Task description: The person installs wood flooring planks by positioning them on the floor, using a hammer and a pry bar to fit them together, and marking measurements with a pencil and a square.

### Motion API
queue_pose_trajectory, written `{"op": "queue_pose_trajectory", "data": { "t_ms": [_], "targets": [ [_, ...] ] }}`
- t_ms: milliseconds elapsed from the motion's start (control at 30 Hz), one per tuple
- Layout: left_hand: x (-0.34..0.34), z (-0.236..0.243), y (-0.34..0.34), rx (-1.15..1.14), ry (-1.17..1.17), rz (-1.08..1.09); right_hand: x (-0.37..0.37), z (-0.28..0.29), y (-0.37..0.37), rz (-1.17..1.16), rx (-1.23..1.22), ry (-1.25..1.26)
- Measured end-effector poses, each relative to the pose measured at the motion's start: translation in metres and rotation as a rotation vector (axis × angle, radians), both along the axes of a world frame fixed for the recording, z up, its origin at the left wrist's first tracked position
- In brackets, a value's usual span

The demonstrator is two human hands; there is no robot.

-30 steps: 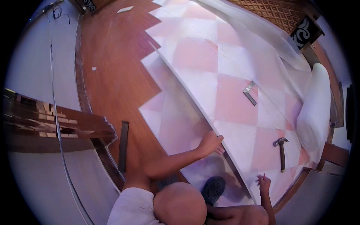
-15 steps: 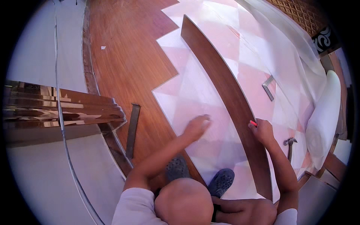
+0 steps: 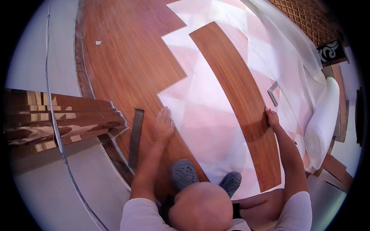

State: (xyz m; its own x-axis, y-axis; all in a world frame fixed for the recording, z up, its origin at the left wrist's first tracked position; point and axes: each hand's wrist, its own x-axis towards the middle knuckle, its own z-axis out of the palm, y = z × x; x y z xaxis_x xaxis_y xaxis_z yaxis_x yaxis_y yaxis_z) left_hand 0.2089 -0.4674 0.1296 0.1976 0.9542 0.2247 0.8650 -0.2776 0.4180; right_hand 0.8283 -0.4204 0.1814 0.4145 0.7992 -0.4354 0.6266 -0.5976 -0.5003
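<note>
So far, in the head view, laid wood-look flooring (image 3: 127, 65) fills the upper left. My left hand (image 3: 163, 125) rests flat and open on its stepped edge. My right hand (image 3: 273, 119) grips the loose plank (image 3: 239, 96) lying mid-frame on white underlay (image 3: 200, 111), not yet joined; the right side remains uncovered.

Head (image 3: 200, 206) hides knees; plank stack (image 3: 58, 119) cut off left.

Bare white underlay (image 3: 200, 111) lies open between both hands; a metal square (image 3: 273, 94) sits at two o'clock beside the loose plank (image 3: 239, 96).
</note>
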Motion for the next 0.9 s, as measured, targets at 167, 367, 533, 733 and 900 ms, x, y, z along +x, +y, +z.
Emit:
{"op": "queue_pose_trajectory", "data": {
  "t_ms": [167,367,533,733,900],
  "targets": [
    [0.004,0.011,0.001,-0.101,0.008,0.052,-0.010,0.014,-0.001,0.255,-0.008,-0.379],
    [0.002,0.015,0.002,-0.120,0.022,0.073,-0.032,0.073,0.000,0.076,-0.287,-0.100],
    [0.004,0.020,0.006,-0.137,0.017,0.084,-0.062,0.089,-0.030,0.175,0.001,-0.215],
    [0.006,0.014,0.017,-0.183,0.103,0.087,-0.066,0.078,-0.028,0.197,0.069,-0.296],
    [0.007,0.014,0.010,-0.150,0.098,0.098,-0.048,0.058,-0.023,0.094,0.013,-0.169]
  ]
}}
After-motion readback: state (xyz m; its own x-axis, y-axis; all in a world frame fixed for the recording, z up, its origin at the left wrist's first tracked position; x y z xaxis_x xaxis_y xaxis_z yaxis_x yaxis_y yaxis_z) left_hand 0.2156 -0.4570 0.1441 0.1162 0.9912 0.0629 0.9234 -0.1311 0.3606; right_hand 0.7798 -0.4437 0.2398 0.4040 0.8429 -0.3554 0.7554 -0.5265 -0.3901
